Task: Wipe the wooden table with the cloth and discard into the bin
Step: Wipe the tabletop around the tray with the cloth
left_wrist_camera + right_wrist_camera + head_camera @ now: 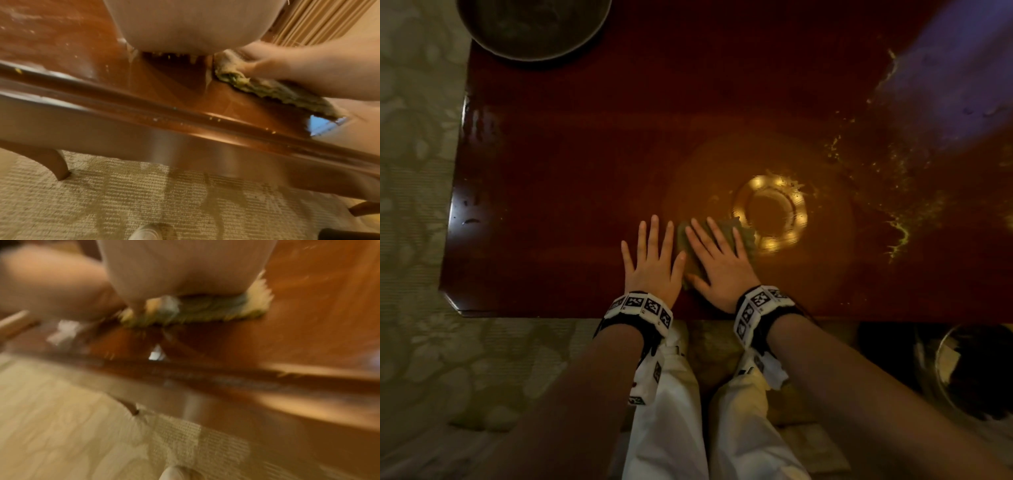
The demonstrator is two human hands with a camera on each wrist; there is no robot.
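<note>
Pressing cloth (717, 240) onto wooden table (571, 164), our right hand (722, 267), fingers straight, spread; beside cloth our left hand (652, 265) flat, fingers straight.

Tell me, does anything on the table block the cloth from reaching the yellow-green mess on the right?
Nothing visible does. The cloth lies under the right hand. Bare wooden table runs from there to the yellow-green residue; the bright ring between them looks like a lamp reflection, not an object.
</note>
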